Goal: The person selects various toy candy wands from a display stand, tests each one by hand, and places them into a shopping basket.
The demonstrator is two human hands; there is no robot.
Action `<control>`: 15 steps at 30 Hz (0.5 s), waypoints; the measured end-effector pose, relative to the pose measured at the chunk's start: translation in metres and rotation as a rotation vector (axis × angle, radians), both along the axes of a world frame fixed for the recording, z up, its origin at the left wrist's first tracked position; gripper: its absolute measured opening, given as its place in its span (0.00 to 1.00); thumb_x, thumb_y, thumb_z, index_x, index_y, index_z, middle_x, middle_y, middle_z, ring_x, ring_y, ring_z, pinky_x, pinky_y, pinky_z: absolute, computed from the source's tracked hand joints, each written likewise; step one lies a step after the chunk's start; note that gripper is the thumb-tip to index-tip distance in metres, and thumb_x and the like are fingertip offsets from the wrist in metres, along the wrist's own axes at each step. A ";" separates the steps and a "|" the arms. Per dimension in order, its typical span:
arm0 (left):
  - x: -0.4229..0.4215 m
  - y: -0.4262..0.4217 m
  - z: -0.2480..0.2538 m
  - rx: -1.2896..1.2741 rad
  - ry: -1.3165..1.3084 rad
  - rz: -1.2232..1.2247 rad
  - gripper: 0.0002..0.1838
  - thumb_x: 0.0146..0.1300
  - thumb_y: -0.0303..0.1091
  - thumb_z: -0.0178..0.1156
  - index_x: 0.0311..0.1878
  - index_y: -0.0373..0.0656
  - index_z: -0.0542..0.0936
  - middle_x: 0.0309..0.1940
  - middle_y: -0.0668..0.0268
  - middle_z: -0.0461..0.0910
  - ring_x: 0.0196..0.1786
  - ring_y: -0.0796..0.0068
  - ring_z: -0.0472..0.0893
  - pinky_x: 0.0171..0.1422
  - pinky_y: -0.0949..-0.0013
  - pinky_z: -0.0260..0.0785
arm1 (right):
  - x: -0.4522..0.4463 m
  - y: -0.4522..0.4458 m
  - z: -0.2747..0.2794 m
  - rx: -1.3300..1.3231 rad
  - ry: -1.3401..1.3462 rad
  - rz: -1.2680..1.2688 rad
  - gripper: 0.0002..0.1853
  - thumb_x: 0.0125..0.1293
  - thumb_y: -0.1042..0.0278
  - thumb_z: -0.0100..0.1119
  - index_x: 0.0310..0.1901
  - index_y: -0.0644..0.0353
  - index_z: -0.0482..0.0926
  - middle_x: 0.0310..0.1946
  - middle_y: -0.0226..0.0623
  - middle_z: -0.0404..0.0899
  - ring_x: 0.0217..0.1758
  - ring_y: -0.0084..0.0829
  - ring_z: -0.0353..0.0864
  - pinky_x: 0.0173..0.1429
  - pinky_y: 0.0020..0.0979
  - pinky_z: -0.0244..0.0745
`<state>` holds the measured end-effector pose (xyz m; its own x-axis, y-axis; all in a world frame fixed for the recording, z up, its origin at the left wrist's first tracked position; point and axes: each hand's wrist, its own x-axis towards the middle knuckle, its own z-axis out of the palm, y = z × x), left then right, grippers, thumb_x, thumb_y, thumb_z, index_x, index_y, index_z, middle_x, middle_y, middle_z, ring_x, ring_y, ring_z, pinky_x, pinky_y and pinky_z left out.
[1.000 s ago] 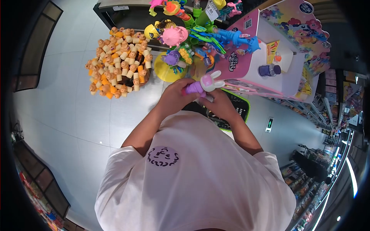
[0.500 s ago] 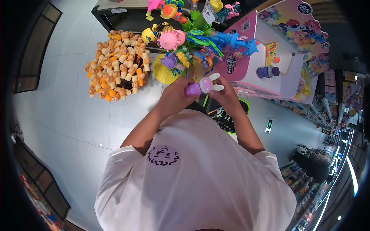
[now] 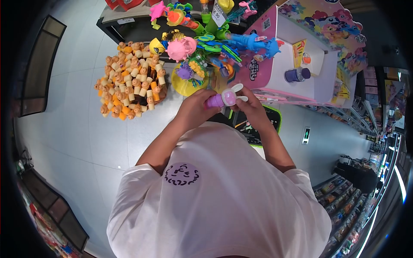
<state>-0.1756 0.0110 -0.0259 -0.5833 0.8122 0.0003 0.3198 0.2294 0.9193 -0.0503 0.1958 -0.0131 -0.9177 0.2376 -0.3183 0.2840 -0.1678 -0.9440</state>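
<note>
A small purple bottle-shaped toy (image 3: 215, 101) with a glittery round head and white rabbit ears lies sideways between my hands, in front of my chest. Its purple body is in the closed fingers of my left hand (image 3: 193, 108). On the other side, my right hand (image 3: 251, 107) pinches the toy at its ears and head end. The fingertips of both hands cover part of it. Just beyond stands a cluster of colourful plastic toys (image 3: 206, 47) with a price tag (image 3: 218, 17).
To the left is a round heap of orange and cream figure-topped toys (image 3: 133, 81). A pink and white My Little Pony display (image 3: 262, 64) holding a purple bottle (image 3: 297, 75) stands at right. Below my right hand is a black basket with a green rim (image 3: 278, 118). Shelves (image 3: 344, 215) line the right.
The view has shifted slightly, so the displays sit a little differently. Both hands keep hold of the rabbit-eared toy, and my right fingers have moved slightly at its ears.
</note>
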 end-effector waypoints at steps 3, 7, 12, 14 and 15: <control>0.003 -0.001 0.002 -0.008 -0.003 0.010 0.22 0.48 0.35 0.72 0.47 0.40 0.78 0.41 0.56 0.80 0.44 0.55 0.80 0.48 0.62 0.73 | 0.001 0.001 -0.002 0.034 0.002 0.016 0.19 0.71 0.65 0.52 0.60 0.59 0.68 0.42 0.29 0.75 0.39 0.20 0.74 0.45 0.24 0.71; 0.008 -0.008 0.005 -0.149 0.029 0.022 0.21 0.47 0.35 0.72 0.43 0.40 0.78 0.39 0.57 0.79 0.42 0.55 0.80 0.46 0.60 0.72 | 0.001 -0.003 -0.007 0.102 -0.073 0.046 0.15 0.70 0.63 0.54 0.54 0.61 0.72 0.41 0.27 0.74 0.34 0.17 0.73 0.41 0.22 0.70; 0.014 -0.024 0.000 -0.190 0.109 0.034 0.21 0.46 0.35 0.72 0.43 0.41 0.77 0.39 0.58 0.78 0.43 0.55 0.80 0.47 0.59 0.72 | -0.003 -0.019 -0.012 0.071 -0.144 0.013 0.13 0.70 0.63 0.55 0.50 0.61 0.73 0.36 0.27 0.75 0.31 0.16 0.72 0.36 0.21 0.69; 0.016 -0.032 -0.001 -0.144 0.121 0.068 0.21 0.48 0.36 0.71 0.45 0.41 0.77 0.40 0.57 0.78 0.43 0.54 0.79 0.46 0.59 0.72 | -0.005 -0.023 -0.017 0.067 -0.161 0.057 0.14 0.70 0.63 0.56 0.51 0.61 0.74 0.30 0.26 0.74 0.29 0.16 0.71 0.34 0.21 0.69; 0.016 -0.035 -0.002 -0.152 0.128 0.070 0.21 0.48 0.36 0.71 0.45 0.41 0.77 0.40 0.57 0.78 0.43 0.54 0.79 0.46 0.59 0.72 | -0.006 -0.026 -0.021 0.060 -0.154 0.059 0.14 0.70 0.63 0.56 0.51 0.61 0.74 0.30 0.26 0.74 0.29 0.16 0.71 0.34 0.21 0.69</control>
<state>-0.1592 -0.0242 -0.0284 -0.6416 0.7659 -0.0411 0.4100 0.3878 0.8255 -0.0562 0.1703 -0.0336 -0.8721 0.2072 -0.4432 0.4338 -0.0914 -0.8964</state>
